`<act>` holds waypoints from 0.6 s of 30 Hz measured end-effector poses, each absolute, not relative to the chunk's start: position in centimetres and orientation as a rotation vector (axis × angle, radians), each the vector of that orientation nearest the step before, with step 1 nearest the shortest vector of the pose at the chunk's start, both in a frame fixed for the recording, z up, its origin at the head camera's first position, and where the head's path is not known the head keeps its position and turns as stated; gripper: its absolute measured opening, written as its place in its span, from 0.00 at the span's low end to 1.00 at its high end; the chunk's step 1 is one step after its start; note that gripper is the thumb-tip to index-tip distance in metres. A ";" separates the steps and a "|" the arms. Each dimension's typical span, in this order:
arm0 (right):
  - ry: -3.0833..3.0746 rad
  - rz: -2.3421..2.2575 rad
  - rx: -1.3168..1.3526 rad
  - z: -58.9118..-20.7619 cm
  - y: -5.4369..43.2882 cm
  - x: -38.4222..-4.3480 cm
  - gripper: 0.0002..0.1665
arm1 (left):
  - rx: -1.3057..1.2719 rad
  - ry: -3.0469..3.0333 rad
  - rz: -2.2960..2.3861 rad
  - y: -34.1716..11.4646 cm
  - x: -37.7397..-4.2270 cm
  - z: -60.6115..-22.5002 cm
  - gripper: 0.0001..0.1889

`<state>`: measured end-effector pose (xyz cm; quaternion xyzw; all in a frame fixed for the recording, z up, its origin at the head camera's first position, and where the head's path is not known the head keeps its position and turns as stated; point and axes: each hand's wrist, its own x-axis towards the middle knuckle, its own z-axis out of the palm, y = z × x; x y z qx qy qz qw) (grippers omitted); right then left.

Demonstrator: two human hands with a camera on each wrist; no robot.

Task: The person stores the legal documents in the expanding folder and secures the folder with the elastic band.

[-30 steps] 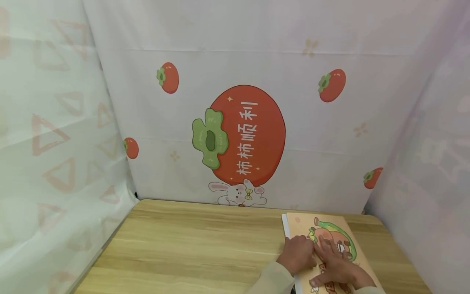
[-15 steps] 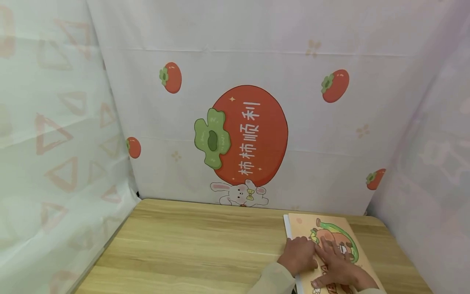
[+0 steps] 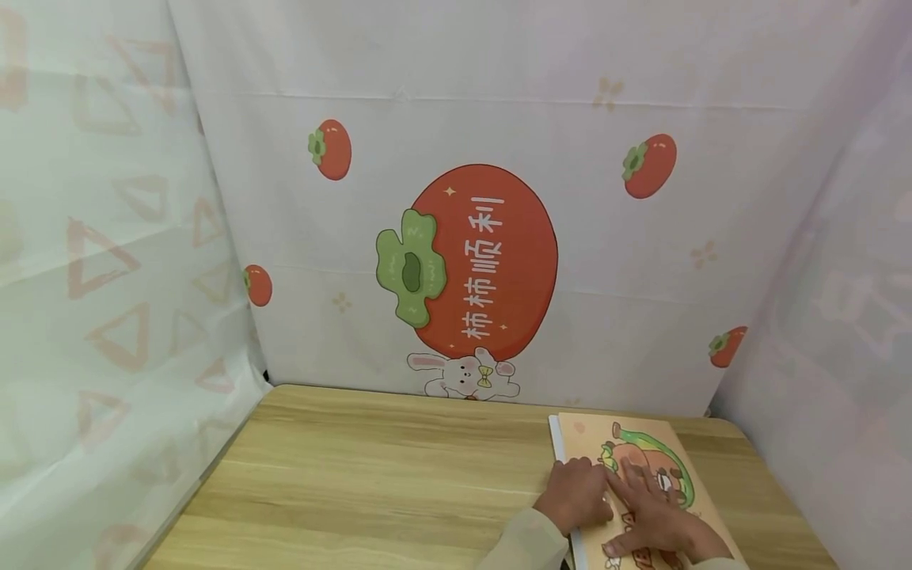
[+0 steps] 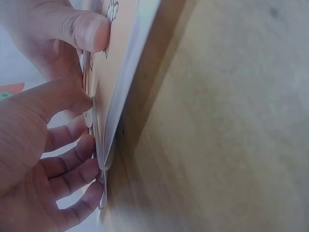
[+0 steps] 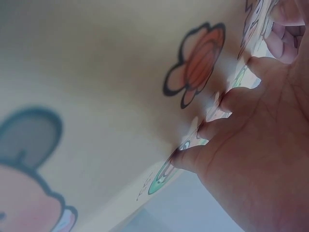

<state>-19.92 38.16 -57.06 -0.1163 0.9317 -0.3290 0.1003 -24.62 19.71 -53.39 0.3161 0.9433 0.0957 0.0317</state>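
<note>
A peach-orange book (image 3: 580, 439) with a cartoon animal on its cover and white page edges lies on the right side of the table. My left hand (image 3: 573, 495) sits over its left edge, knuckles up and fingers bent. In the left wrist view, the thumb and fingertips of this left hand (image 4: 34, 140) close in on a thin pale edge at the cover; exactly what they grip is unclear. Fingers spread, my right hand (image 3: 651, 514) rests on the cover beside the left. Its fingertips (image 5: 186, 158) touch the printed surface in the right wrist view.
The wood-grain table (image 3: 356, 483) extends to the left of the book. A white cloth (image 3: 306, 222) with persimmon prints hangs behind it. Pale sheets, one on the left (image 3: 107, 332) and another on the right (image 3: 841, 332), flank the table.
Head view shifts very slightly. Both hands keep nearly the same place and pose on the book, which stays where it lies.
</note>
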 end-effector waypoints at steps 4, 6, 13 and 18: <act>2.795 -0.905 -0.292 -56.8 37.9 -19.8 0.68 | 0.961 2.907 0.301 19.7 -24.7 -53.4 0.12; 2.773 -0.936 -0.297 -56.3 37.6 -19.7 0.69 | 0.955 2.901 0.311 19.7 -24.7 -53.5 0.12; 2.702 -1.041 -0.356 -54.9 37.0 -19.1 0.69 | 0.951 2.891 0.324 19.6 -24.8 -53.7 0.12; 2.707 -0.975 -0.303 -53.5 36.3 -18.7 0.70 | 0.996 2.875 0.293 19.3 -24.7 -53.6 0.12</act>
